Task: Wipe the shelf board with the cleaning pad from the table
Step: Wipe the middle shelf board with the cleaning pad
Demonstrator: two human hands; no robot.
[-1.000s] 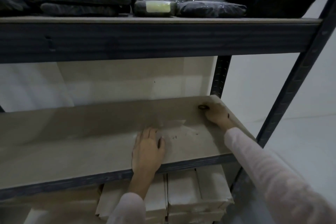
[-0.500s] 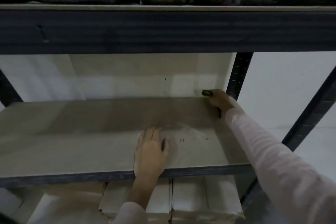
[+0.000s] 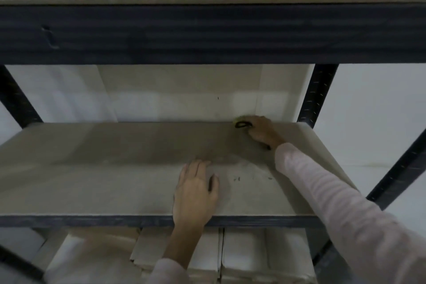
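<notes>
Right hand (image 3: 260,130) is clamped on the cleaning pad (image 3: 242,123), pressing it to the shelf board (image 3: 92,168) at the far right rear corner, prob. to start a stroke from the back edge. Left hand (image 3: 196,193) lies flat near the front edge, fingers together w/ thumb out — likely bracing. Board to the left is bare and open; the beam overhead limits lift.

The right hand (image 3: 259,130) has slid the cleaning pad (image 3: 242,122) leftward along the board's back edge.
</notes>
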